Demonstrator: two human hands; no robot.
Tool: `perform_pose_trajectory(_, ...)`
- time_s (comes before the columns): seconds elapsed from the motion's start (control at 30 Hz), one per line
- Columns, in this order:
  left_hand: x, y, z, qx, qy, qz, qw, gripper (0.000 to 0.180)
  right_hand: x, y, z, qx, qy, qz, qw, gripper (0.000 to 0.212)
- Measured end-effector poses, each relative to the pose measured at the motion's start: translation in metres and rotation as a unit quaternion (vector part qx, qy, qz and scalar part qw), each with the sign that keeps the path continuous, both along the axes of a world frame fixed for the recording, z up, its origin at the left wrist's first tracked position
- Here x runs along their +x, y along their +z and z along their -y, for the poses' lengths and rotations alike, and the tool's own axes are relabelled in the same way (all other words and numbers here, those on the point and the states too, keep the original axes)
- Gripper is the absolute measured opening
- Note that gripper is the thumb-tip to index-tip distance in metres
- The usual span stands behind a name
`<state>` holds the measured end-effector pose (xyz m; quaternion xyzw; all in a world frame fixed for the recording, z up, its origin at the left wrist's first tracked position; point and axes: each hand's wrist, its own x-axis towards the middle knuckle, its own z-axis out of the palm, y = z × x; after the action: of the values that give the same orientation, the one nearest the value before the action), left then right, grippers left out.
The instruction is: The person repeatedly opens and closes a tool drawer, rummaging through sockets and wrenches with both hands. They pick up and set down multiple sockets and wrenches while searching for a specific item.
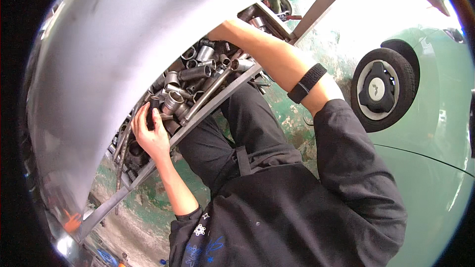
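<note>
My left hand (151, 131) is at the near side of a metal tray full of sockets, its thumb and fingers closed about a dark socket (154, 103). Close beside it lies a wide chrome socket (173, 102). Of my right hand (220, 30) only the wrist end shows; its fingers are hidden behind a curved silver panel over the tray's far part. A long steel bar (208, 94) rests on the sockets along the tray's edge. Between the two hands lies a long grey socket (194, 72) among several others.
The silver panel (99, 34) curves over the tray from the left. A metal rail (217, 107) runs along the tray's near edge, close to my legs. At the right stands a pale green car (430, 178) with its wheel (378, 89). Thin rods (122, 153) stick out at the tray's left.
</note>
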<state>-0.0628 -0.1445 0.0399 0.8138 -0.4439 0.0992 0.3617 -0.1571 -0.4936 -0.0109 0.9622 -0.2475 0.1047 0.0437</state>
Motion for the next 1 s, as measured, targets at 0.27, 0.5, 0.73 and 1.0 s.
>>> perform_pose_trajectory(0.27,0.000,0.000,0.001,-0.001,0.001,0.000,1.000,0.024,-0.054,0.038,-0.042,0.142,0.027,0.117,0.983,0.047)
perform_pose_trajectory(0.5,-0.002,0.002,0.001,0.002,-0.002,-0.004,1.000,0.023,-0.118,0.111,-0.141,0.537,0.090,0.450,0.708,0.047)
perform_pose_trajectory(0.73,-0.001,0.002,0.001,0.009,-0.006,0.006,1.000,0.024,-0.137,0.130,-0.168,0.509,0.080,0.455,0.726,0.028)
perform_pose_trajectory(1.0,-0.002,0.002,0.000,0.008,0.000,0.012,1.000,0.024,-0.135,0.129,-0.174,0.555,0.152,0.499,0.648,0.030)
